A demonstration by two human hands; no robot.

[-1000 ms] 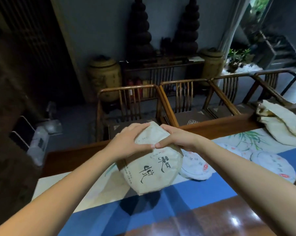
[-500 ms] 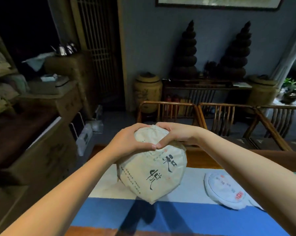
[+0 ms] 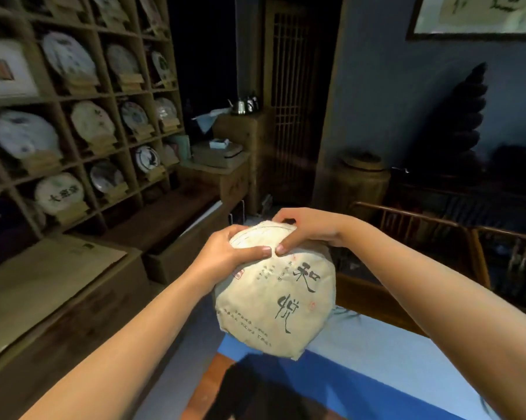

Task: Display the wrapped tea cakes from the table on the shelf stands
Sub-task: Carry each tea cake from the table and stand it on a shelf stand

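Both hands [image 3: 225,256] [image 3: 304,227] gripping wrapped tea cake [image 3: 278,301]

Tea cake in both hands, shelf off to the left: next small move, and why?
Probably carry the tea cake left toward the shelf. The left hand and right hand both grip its upper edge, and it hangs in the air above the table, not on a stand. The cubbies in plain view each seem to hold a cake already; I can't see a free stand from here.

Tea cake [image 3: 275,298]: top rim hidden under both hands, back face unseen. Small print near its lower edge illegible. Shelf [image 3: 74,116] left of the cake: cut off by the frame edge, labels blurred.
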